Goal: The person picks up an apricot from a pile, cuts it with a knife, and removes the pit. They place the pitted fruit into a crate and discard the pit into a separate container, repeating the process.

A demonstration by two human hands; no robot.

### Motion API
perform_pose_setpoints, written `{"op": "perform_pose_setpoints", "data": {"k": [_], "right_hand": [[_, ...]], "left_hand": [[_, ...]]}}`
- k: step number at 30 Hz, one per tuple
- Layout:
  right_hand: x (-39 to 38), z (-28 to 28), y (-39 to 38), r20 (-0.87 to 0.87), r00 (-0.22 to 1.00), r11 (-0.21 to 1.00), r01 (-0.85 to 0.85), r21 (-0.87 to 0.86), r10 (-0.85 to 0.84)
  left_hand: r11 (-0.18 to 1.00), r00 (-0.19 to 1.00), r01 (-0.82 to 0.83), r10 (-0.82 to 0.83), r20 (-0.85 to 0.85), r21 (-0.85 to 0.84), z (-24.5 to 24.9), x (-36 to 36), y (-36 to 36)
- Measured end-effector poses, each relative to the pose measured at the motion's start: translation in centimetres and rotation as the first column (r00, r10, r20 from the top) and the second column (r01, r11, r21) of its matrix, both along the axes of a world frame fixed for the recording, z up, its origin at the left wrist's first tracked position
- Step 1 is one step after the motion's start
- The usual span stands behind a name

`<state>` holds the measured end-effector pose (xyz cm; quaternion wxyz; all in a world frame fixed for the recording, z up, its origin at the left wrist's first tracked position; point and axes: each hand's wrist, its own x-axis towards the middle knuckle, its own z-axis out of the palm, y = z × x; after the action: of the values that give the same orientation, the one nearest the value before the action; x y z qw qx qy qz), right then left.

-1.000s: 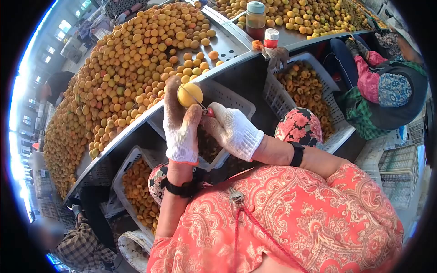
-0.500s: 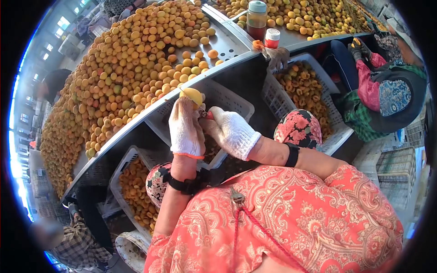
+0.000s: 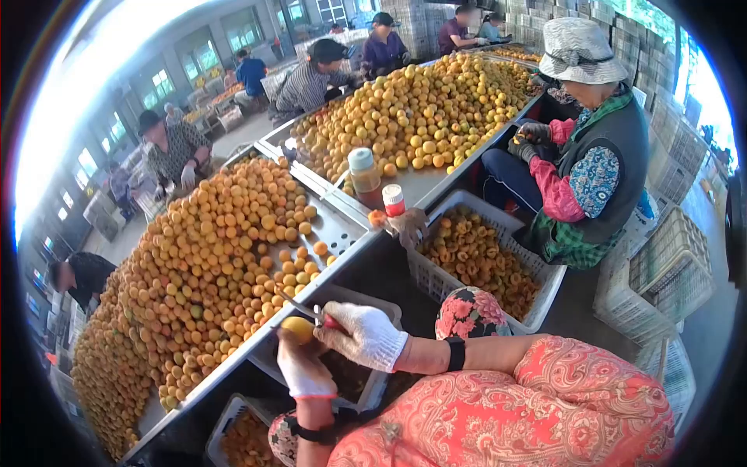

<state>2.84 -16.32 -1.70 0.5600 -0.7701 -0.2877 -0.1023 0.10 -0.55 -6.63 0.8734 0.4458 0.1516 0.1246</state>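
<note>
1. One apricot (image 3: 296, 328) sits in the curled fingers of the left hand (image 3: 305, 372), just off the bench's (image 3: 343, 223) near edge and above a crate (image 3: 364, 299).
2. The right hand (image 3: 364, 336) is closed on one knife (image 3: 305, 309), with the blade at the fruit.
3. The apricot is probably light, soft and easily bruised, so cup its flanks gently.
4. Two jars (image 3: 362, 173) stand on the bench; the heaped fruit is too many to count.

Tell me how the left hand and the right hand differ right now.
The left hand cups a yellow apricot from below, while the right hand grips a red-handled knife with its blade lying over the fruit. The left hand points up toward the table edge, and the right hand reaches in sideways from the right. Both wear white knit gloves and a black wristband.
</note>
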Motion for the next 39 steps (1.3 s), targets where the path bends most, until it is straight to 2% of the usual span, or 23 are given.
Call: {"op": "perform_pose_setpoints", "data": {"k": [1,4,5,6,7,8,9,11,15,17,19,21,22,25,26,29,31,32,33,35,36,37,39], "right_hand": [[0.2,0.7,-0.1,-0.023,0.999,0.999,0.045,0.020,-0.044],[0.2,1.0,0.4,0.024,0.994,0.989,0.108,0.099,-0.111],[0.0,1.5,0.3,-0.118,0.992,0.990,0.063,0.128,-0.048],[-0.3,2.1,0.1,-0.259,0.966,0.987,0.022,0.161,0.021],[0.2,1.9,0.4,-0.303,0.951,0.978,0.011,0.208,0.054],[0.0,2.2,0.3,-0.308,0.950,0.981,0.006,0.193,0.055],[-0.4,3.0,0.1,-0.311,0.949,0.984,0.000,0.178,0.057],[-0.9,3.1,0.2,-0.298,0.953,0.985,-0.010,0.173,0.062],[-0.9,2.3,0.9,-0.205,0.979,0.984,0.031,0.177,0.006],[-0.8,1.8,1.0,-0.174,0.985,0.985,0.046,0.167,-0.017],[-0.8,1.9,0.8,-0.137,0.990,0.986,0.064,0.156,-0.042],[-0.8,1.9,0.4,-0.033,0.996,0.984,0.086,0.157,-0.082],[-0.6,1.9,0.2,0.021,0.995,0.984,0.092,0.151,-0.097],[-0.7,2.2,0.2,0.034,0.992,0.987,0.116,0.112,-0.121],[-0.7,2.7,-0.2,-0.068,0.993,0.995,0.099,0.016,-0.098],[-1.1,2.7,-0.1,-0.027,0.987,0.983,0.158,0.089,-0.157],[-1.3,2.6,-0.2,-0.007,0.985,0.979,0.175,0.109,-0.175],[-1.4,2.7,-0.4,0.006,0.986,0.983,0.165,0.077,-0.166],[-1.5,2.9,-0.7,0.015,0.987,0.986,0.161,0.040,-0.162],[-1.9,3.1,-0.7,0.074,0.985,0.985,0.150,0.090,-0.157],[-1.8,3.0,-0.7,0.125,0.981,0.986,0.138,0.094,-0.149],[-1.8,2.6,-0.8,0.165,0.977,0.988,0.122,0.093,-0.137],[-2.0,2.6,-1.1,0.217,0.970,0.994,0.097,0.053,-0.106]], "left_hand": [[0.988,0.994,0.095,-0.088,-0.061,0.119,2.8,-1.4,-1.8],[0.969,0.979,0.078,-0.119,0.167,0.234,3.6,-2.1,-4.9],[0.968,0.978,0.077,-0.120,0.172,0.238,3.4,-1.9,-4.9],[0.867,0.957,-0.076,-0.075,0.281,0.493,3.7,-1.7,-5.1],[0.686,0.918,-0.245,-0.063,0.391,0.685,4.1,-1.9,-5.4],[0.849,0.973,-0.040,-0.086,0.212,0.527,4.7,-3.1,-5.9],[0.847,0.974,-0.043,-0.081,0.210,0.529,4.8,-3.2,-6.3],[0.988,0.987,0.034,-0.056,0.147,0.149,5.0,-3.3,-6.5],[0.970,0.994,0.051,-0.071,0.077,0.237,3.7,-2.6,-5.7],[0.972,0.993,0.063,-0.083,0.084,0.224,0.3,-1.1,-4.4],[0.975,0.991,0.076,-0.097,0.094,0.211,-0.2,-0.7,-4.2],[0.986,0.988,0.058,-0.079,0.135,0.155,0.1,-1.2,-4.9],[0.990,0.990,0.069,-0.053,0.129,-0.122,1.9,-1.7,-5.9],[0.993,0.999,0.023,-0.025,-0.021,-0.113,2.9,-2.0,-6.4],[0.994,1.000,0.018,-0.020,-0.022,-0.111,3.7,-2.3,-6.7],[0.993,0.990,0.067,-0.078,-0.121,-0.093,5.3,-2.8,-7.8],[0.933,0.983,0.181,-0.175,0.045,-0.311,4.7,-2.7,-7.8],[0.927,0.978,0.193,-0.207,-0.009,-0.323,4.8,-2.8,-7.7],[0.923,0.988,0.128,-0.152,-0.038,-0.364,6.5,-2.9,-8.9],[0.919,0.995,0.055,-0.084,-0.059,-0.391,6.3,-2.8,-9.2],[0.911,0.992,0.056,-0.097,-0.079,-0.408,7.0,-3.1,-9.5],[0.917,0.987,0.107,-0.145,-0.070,-0.384,5.2,-2.8,-8.7],[0.872,0.974,0.120,-0.195,-0.112,-0.475,6.1,-4.1,-9.1]]}}
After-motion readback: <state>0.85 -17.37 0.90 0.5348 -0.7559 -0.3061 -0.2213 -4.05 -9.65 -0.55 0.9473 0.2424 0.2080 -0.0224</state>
